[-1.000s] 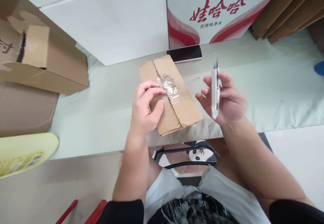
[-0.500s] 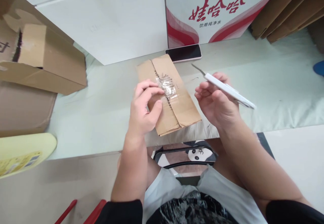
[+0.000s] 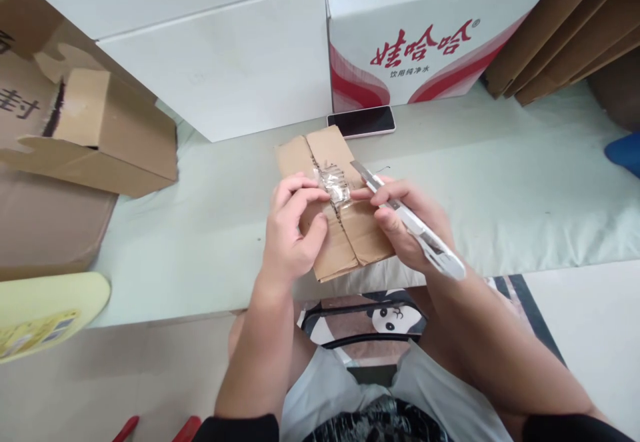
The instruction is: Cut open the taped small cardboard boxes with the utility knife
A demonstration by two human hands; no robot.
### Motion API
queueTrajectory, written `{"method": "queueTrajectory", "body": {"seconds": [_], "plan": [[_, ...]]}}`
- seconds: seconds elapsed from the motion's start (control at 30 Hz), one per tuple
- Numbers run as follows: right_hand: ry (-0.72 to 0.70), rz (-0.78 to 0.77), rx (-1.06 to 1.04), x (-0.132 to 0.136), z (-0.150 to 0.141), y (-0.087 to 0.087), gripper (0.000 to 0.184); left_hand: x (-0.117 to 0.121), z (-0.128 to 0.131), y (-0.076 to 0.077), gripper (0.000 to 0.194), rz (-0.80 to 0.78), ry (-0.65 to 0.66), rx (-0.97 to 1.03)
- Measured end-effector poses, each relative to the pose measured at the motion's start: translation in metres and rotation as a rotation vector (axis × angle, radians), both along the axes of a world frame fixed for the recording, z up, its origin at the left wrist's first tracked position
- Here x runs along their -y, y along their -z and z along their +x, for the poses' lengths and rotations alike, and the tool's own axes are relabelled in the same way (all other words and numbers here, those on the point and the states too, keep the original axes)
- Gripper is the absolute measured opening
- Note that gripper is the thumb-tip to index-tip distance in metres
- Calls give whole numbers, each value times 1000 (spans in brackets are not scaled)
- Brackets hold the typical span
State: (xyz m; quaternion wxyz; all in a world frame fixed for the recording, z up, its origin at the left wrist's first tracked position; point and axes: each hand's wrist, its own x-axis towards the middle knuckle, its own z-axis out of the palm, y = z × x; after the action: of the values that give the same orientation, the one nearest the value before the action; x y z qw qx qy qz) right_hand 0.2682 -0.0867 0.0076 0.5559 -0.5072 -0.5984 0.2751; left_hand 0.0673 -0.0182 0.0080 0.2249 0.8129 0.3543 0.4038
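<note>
A small flat cardboard box (image 3: 367, 239) lies on the pale green table near its front edge, its centre seam covered by crumpled clear tape (image 3: 336, 187). My left hand (image 3: 291, 229) rests on the box's left flap, fingers curled with fingertips on the cardboard beside the tape. My right hand (image 3: 406, 222) grips a white utility knife (image 3: 415, 229) over the right flap. Its extended blade points up-left and reaches the tape at the seam.
A dark phone (image 3: 361, 122) lies just behind the box. A red-and-white printed carton (image 3: 425, 35) and a plain white box (image 3: 220, 55) stand at the back. Open brown cartons (image 3: 85, 135) sit left, stacked cardboard (image 3: 565, 35) back right, a yellow item (image 3: 45, 309) at the lower left.
My right hand turned the knife from upright to pointing left, then brought it down across the box until the blade reached the taped seam. My left hand stayed on the box.
</note>
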Motion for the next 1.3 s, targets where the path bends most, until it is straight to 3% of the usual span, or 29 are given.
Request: {"method": "queueTrajectory", "body": {"seconds": [0.13, 0.27, 0.43, 0.53, 0.63, 0.77, 1.0, 1.2, 1.3], "plan": [[-74, 8, 329, 0, 5, -5, 6, 1, 1, 1, 19, -12, 6, -2], [-31, -65, 473, 1, 2, -9, 10, 1, 0, 3, 20, -31, 21, 6], [196, -37, 419, 3, -8, -15, 9, 0, 1, 3, 19, -17, 15, 11], [254, -3, 309, 4, -7, -11, 3, 0, 2, 3, 18, -10, -2, -2], [253, 20, 23, 4, -3, -5, 9, 0, 3, 3, 18, -4, -19, -17], [152, -4, -309, 5, -1, -4, 27, 0, 3, 3, 17, 5, -5, -12], [176, -57, -210, 10, -4, -18, 22, -1, 2, 3, 17, -2, 2, -31], [113, -69, -183, 12, -3, -18, 34, -1, 2, 2, 15, 8, 27, -10], [161, -55, -123, 12, -4, -19, 29, -1, 1, 3, 15, 10, 22, -25]]}}
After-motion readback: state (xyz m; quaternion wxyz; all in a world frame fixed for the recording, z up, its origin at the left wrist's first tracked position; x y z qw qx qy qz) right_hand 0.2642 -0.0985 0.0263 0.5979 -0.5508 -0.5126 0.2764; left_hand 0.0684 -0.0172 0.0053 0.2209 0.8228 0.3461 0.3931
